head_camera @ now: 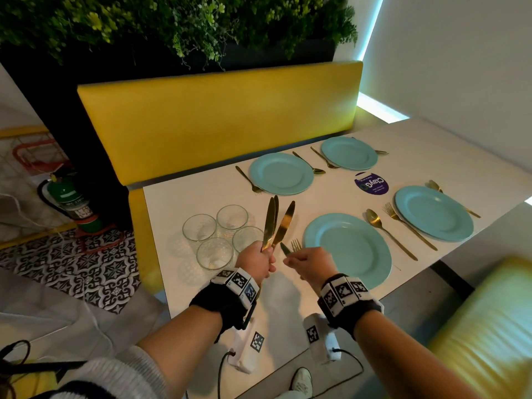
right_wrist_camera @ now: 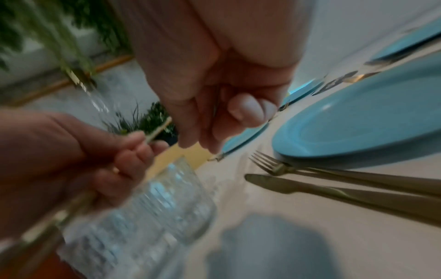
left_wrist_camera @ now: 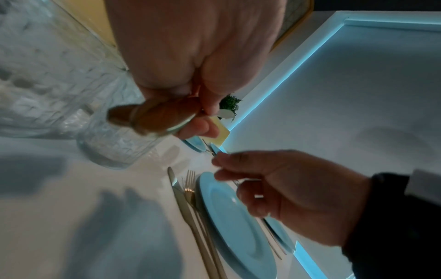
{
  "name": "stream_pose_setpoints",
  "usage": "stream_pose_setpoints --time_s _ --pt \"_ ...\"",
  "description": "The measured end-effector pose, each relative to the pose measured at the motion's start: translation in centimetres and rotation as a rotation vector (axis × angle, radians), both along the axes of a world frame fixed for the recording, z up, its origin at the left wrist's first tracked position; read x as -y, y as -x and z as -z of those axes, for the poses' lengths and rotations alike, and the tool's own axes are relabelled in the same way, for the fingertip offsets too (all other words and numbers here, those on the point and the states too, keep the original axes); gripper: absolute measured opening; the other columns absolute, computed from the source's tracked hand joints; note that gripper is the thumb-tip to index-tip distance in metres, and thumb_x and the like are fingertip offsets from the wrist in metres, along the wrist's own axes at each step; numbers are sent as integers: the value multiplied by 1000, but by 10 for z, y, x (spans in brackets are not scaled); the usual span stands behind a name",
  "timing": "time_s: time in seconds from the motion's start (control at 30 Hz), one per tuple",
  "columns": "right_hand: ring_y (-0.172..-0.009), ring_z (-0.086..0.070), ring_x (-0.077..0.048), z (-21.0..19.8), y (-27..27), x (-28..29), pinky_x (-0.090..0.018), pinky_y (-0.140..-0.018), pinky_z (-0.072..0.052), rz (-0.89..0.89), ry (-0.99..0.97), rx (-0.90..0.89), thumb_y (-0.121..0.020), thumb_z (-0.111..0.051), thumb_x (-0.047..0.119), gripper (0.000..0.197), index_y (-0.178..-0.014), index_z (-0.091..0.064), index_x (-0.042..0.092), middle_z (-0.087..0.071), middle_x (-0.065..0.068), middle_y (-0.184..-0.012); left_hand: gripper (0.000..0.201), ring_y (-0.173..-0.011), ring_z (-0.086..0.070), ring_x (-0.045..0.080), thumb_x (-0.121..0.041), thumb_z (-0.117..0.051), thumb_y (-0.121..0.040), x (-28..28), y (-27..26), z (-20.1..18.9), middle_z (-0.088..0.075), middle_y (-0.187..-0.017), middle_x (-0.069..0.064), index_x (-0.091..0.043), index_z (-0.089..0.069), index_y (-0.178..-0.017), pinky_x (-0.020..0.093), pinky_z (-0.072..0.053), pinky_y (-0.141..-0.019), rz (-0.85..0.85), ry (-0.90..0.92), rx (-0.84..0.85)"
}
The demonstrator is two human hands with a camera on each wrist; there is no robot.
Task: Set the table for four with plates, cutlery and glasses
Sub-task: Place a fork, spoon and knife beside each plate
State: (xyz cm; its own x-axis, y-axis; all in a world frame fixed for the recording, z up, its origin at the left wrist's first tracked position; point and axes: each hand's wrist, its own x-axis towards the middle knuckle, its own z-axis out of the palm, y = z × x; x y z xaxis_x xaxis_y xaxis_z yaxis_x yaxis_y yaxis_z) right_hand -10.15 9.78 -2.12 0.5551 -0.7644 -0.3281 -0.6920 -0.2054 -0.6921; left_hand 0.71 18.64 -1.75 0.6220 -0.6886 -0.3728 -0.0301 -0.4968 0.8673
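My left hand [head_camera: 256, 260] grips three gold knives [head_camera: 273, 223] by their handles, blades pointing up and away; the handle ends [left_wrist_camera: 152, 119] show in the left wrist view. My right hand [head_camera: 309, 264] hovers with loosely curled fingers, holding nothing, over a gold knife [right_wrist_camera: 310, 188] and fork [right_wrist_camera: 274, 166] that lie side by side left of the near blue plate [head_camera: 348, 250]. Three more blue plates [head_camera: 433, 213] [head_camera: 280, 174] [head_camera: 349, 153] have forks and spoons beside them. Several clear glasses [head_camera: 216, 234] stand grouped left of my hands.
The white table [head_camera: 201, 197] runs along a yellow bench [head_camera: 216, 125], with a purple round sticker [head_camera: 372, 183] between the plates. A spoon [head_camera: 388, 234] lies right of the near plate. A green fire extinguisher [head_camera: 69, 197] stands on the patterned floor at left.
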Motion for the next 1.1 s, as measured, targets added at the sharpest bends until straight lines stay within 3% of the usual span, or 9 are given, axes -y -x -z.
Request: stream_pose_setpoints --time_s 0.17,0.33,0.47,0.53,0.63,0.7,0.87,1.0,1.1 --pt "-52 -47 -13 -28 -10 -5 -28 -54 -41 46 -241 207 -87 -65 23 18 -72 -74 25 -61 2 -59 21 -52 -50 15 -24 -39 -100 17 5 -17 -54 -68 4 -10 -53 -91 24 -36 -44 -20 85 -103" --pt "-45 -40 -7 -47 0 -2 -16 -43 -33 172 -329 361 -88 -65 15 17 -74 -73 13 -62 -4 -64 26 -49 -48 14 -30 -37 -100 31 9 -34 -55 -71 7 -9 -51 -94 21 -38 -40 22 91 -45" --pt "-39 -50 -2 -55 10 6 -14 -39 -37 320 -352 437 -85 -66 8 13 -73 -70 10 -62 1 -57 32 -74 -61 21 -31 -37 -100 45 17 -40 -62 -94 12 -7 -56 -107 32 -56 -66 84 78 -10" --pt "-50 -53 -6 -53 13 14 -18 -45 -40 357 -286 386 -84 -66 14 12 -74 -72 11 -66 0 -68 34 -88 -60 22 -32 -37 -100 53 20 -40 -63 -105 12 -7 -57 -111 30 -52 -77 119 52 39" --pt "-56 -56 -12 -53 18 33 -21 -47 -44 414 -235 361 -86 -63 15 16 -72 -69 13 -70 -3 -74 28 -77 -58 18 -28 -38 -100 67 23 -40 -63 -96 8 -8 -57 -108 22 -46 -59 102 36 47" --pt "-53 -58 -13 -54 23 50 -22 -47 -45 448 -230 357 -88 -60 14 19 -70 -65 13 -69 -2 -71 22 -70 -62 23 -23 -40 -99 80 23 -37 -65 -82 8 -8 -56 -102 32 -55 -65 53 68 -45" --pt "-47 -51 -17 -46 50 120 -22 -43 -42 442 -71 180 -88 -57 12 26 -62 -60 13 -63 -3 -63 15 -49 -50 15 -14 -38 -98 122 15 -37 -55 -67 3 -10 -52 -101 22 -41 -44 -16 77 -129" --pt "-71 -63 -26 -42 79 179 -37 -72 -57 310 139 -205 -89 -57 33 30 -79 -71 8 -69 -13 -79 14 -46 -48 12 -17 -38 -99 163 14 -36 -53 -64 1 -11 -51 -98 19 -36 -41 5 58 -113" --pt "-89 -65 -25 -36 99 220 -34 -83 -55 212 256 -488 -91 -50 40 39 -93 -71 7 -70 -10 -94 13 -45 -49 11 -18 -39 -99 192 15 -29 -54 -65 -1 -12 -50 -95 19 -35 -40 35 33 -68"
